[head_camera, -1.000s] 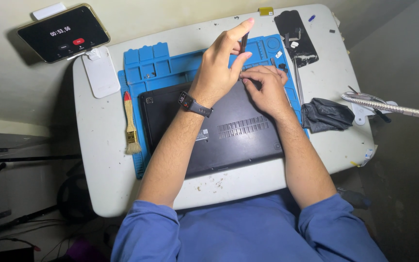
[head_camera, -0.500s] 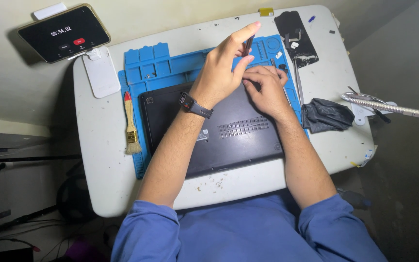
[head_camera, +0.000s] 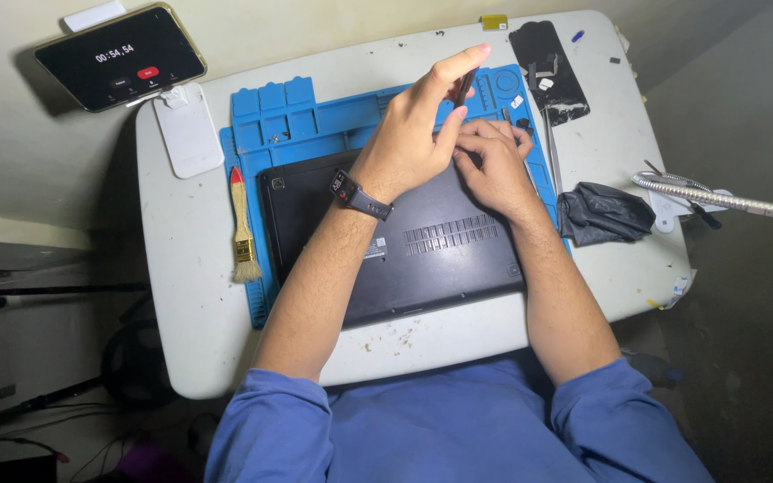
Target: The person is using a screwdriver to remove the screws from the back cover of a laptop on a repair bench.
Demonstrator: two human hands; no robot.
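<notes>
A black laptop (head_camera: 422, 246) lies bottom-up on a blue work mat (head_camera: 315, 116) on a white table (head_camera: 181, 304). My left hand (head_camera: 409, 139), with a black watch on its wrist, is raised over the laptop's far right corner and pinches a thin dark tool (head_camera: 465, 85) that points down. Just to its right, my right hand (head_camera: 494, 161) rests on that same corner with its fingers curled, touching the laptop's edge. What the right fingers hold, if anything, is hidden.
A small paintbrush (head_camera: 242, 228) lies on the mat's left edge. A phone (head_camera: 118, 55) on a white stand sits at the far left. A black panel (head_camera: 547, 72), tweezers (head_camera: 549, 148) and a dark cloth (head_camera: 603, 213) lie at right, under a flexible metal lamp arm (head_camera: 726, 201).
My left hand has tilted slightly with the tool and stays above the laptop's corner. My right hand's fingers have shifted a little at the corner.
</notes>
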